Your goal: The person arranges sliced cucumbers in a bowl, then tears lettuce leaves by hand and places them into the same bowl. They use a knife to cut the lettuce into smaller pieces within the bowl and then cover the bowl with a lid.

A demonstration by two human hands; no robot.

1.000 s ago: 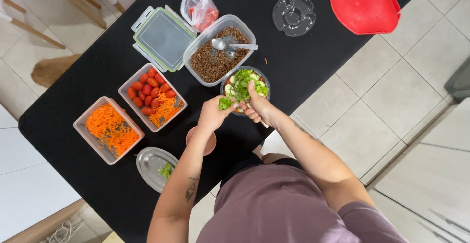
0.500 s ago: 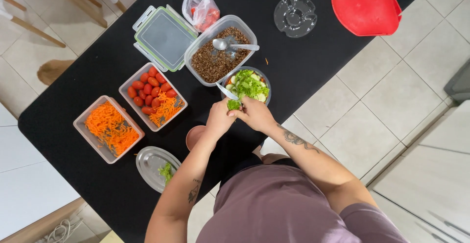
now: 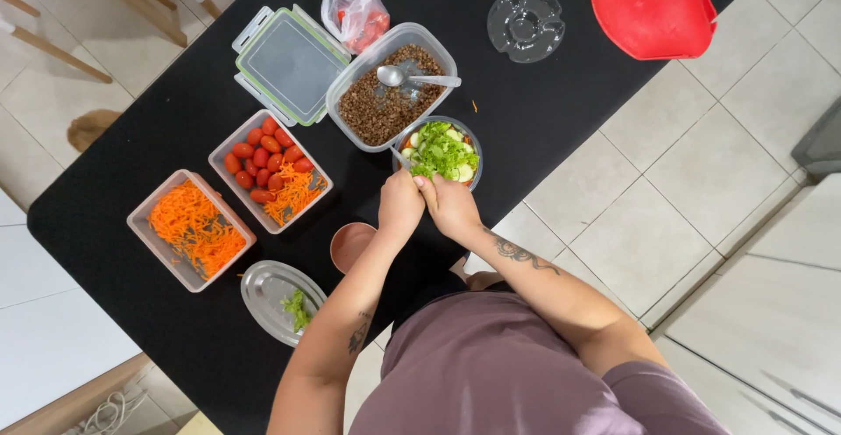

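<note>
Two hands show, the left hand [image 3: 399,207] and the right hand [image 3: 452,207]. One black desk [image 3: 561,102] carries everything counted here. There are three clear rectangular tubs: one of grated carrot [image 3: 191,229], one of cherry tomatoes with carrot shreds [image 3: 270,170], and one of brown cooked grains [image 3: 391,86]. One metal spoon [image 3: 415,77] lies in the grain tub. One round glass bowl of green salad [image 3: 441,150] is there, and one green-rimmed clip lid [image 3: 291,63]. One knotted plastic bag [image 3: 355,7], one clear round lid [image 3: 526,23], one red round lid [image 3: 653,7], one oval metal dish [image 3: 280,299] and one pink cup [image 3: 352,244] complete the count.
</note>
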